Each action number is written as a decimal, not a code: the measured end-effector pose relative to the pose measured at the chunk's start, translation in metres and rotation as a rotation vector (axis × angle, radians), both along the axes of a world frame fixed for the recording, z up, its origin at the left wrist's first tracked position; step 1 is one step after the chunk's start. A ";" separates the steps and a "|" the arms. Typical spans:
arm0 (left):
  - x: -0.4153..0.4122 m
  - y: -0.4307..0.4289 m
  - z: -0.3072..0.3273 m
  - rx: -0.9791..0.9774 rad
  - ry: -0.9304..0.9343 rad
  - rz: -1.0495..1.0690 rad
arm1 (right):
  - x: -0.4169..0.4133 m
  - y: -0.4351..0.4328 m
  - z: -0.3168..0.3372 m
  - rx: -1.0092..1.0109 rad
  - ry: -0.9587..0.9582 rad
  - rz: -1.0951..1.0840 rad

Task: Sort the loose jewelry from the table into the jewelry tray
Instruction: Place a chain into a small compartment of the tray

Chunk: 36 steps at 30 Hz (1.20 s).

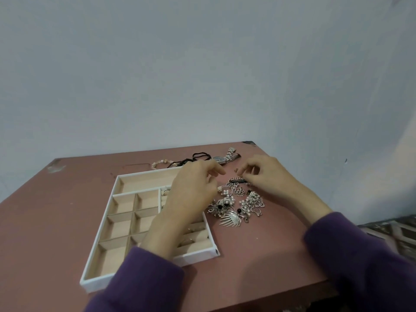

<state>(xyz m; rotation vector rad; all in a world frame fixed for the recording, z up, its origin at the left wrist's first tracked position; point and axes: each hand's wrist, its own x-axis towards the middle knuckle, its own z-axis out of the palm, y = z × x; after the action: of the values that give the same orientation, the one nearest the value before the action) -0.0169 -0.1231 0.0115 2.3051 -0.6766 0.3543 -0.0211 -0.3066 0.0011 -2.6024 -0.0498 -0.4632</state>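
Here, tangled silver jewelry point(234, 203) (pearly, glinting), right hand point(263, 174) pinching chain bracelet point(236, 180), left hand point(193, 188) loosely curled.

Jewelry tray's point(146, 173) right compartments hidden under left hand point(193, 190), wristwatch point(221, 159) partly behind it, tiny piece point(236, 170) by right hand point(267, 174) too small to identify, purple sleeves point(139, 282) cut by bottom edge

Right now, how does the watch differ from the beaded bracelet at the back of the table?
The watch is silver metal links with a dark face; the beaded bracelet is a pale string of small beads. The watch lies behind the jewelry pile, the bracelet behind the tray. Both sit loose on the table, unsorted.
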 end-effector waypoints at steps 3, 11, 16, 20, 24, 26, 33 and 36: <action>-0.002 0.001 0.000 -0.027 -0.006 0.009 | -0.001 0.002 -0.001 -0.166 0.011 0.041; -0.002 0.002 0.000 -0.030 -0.018 0.016 | -0.001 -0.001 -0.002 -0.286 0.011 0.013; -0.003 0.001 0.000 -0.026 -0.032 0.010 | 0.000 -0.002 -0.004 -0.417 -0.082 -0.009; 0.000 0.000 0.000 -0.042 -0.012 0.012 | 0.001 0.002 -0.002 -0.013 -0.149 -0.044; 0.003 -0.002 0.002 -0.042 0.015 0.003 | 0.000 0.003 0.010 0.382 -0.129 -0.071; 0.004 -0.001 0.002 -0.018 0.039 0.002 | 0.000 0.001 0.016 0.450 -0.115 -0.067; 0.003 -0.005 0.013 0.111 0.074 -0.001 | -0.007 -0.003 0.048 0.758 -0.119 0.029; 0.010 -0.013 0.023 0.193 0.061 0.003 | -0.009 -0.003 0.061 0.817 -0.180 0.052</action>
<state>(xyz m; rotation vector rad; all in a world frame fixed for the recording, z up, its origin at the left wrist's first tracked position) -0.0065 -0.1358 0.0341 2.4891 -0.7030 0.2269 -0.0302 -0.3091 0.0626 -1.7535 0.0117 -0.5541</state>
